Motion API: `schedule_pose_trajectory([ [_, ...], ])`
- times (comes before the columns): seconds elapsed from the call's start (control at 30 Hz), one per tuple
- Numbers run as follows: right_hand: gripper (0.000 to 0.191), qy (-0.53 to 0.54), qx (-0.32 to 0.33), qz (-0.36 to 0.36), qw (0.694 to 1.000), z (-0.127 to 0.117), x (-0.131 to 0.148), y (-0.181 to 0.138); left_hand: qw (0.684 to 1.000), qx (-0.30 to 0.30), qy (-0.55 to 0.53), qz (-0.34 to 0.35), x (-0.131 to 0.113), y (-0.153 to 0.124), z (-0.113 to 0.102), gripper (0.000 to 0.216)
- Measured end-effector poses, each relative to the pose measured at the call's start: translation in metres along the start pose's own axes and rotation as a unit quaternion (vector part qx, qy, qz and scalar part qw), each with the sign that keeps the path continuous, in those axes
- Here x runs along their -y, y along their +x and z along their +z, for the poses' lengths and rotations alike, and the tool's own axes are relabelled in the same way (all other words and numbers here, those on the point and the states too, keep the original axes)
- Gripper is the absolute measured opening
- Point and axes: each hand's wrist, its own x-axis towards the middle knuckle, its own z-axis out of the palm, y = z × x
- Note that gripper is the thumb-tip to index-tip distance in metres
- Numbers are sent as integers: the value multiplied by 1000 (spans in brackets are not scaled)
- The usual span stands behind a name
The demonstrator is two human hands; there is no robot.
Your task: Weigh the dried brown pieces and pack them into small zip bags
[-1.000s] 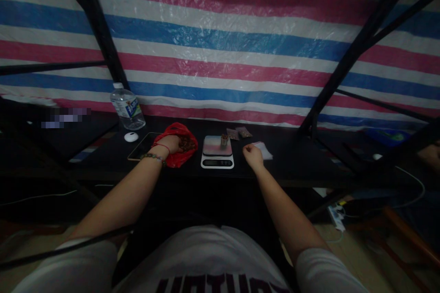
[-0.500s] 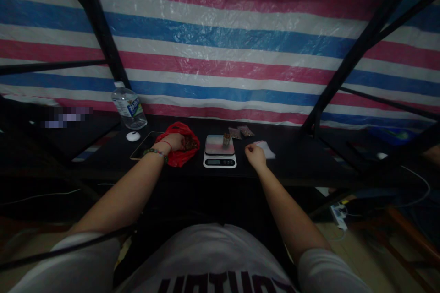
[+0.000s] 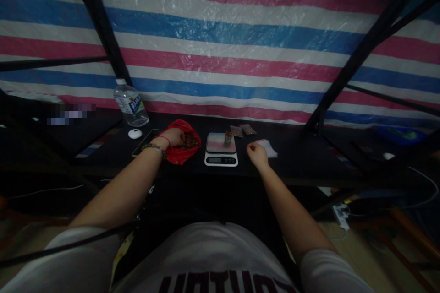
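Note:
My left hand (image 3: pixel 175 138) reaches into an open red plastic bag (image 3: pixel 181 153) holding small brown pieces; its fingers are buried in the contents. A small digital scale (image 3: pixel 221 150) stands between my hands, with a little brown pile (image 3: pixel 228 136) on its platform. My right hand (image 3: pixel 257 152) rests as a loose fist on the dark table (image 3: pixel 295 165), touching a stack of small clear bags (image 3: pixel 270 147). Two filled small bags (image 3: pixel 242 130) lie behind the scale.
A water bottle (image 3: pixel 130 104), a white mouse (image 3: pixel 135 133) and a tablet (image 3: pixel 147 141) sit left of the red bag. Black frame bars (image 3: pixel 98 23) cross before a striped tarp (image 3: pixel 223 41). A power strip (image 3: pixel 340 216) lies on the floor at right.
Both hands stay in nearly the same places; the view has drifted slightly. My left hand has shifted a little inside the red bag.

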Motion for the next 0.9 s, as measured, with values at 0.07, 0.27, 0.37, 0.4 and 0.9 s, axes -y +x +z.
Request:
schedule_pose_trajectory([
  [0.07, 22, 1, 4, 1, 1000, 0, 0, 0, 1000, 5, 4, 1, -1, -2, -5, 10],
  [0.27, 24, -3, -3, -5, 1000, 1, 1, -1, 995, -2, -91, 33, -32, -4, -15, 19],
  [0.37, 24, 0, -2, -15, 1000, 0, 2, -2, 991, -1, -102, 91, -69, 3, -7, 21],
  [0.4, 24, -1, -1, -15, 1000, 0, 2, -2, 990, 5, -82, 113, -82, 7, -2, 20],
  [0.9, 23, 11, 11, -15, 1000, 0, 2, 1, 997, 4, -28, 78, -134, 29, 50, 43],
])
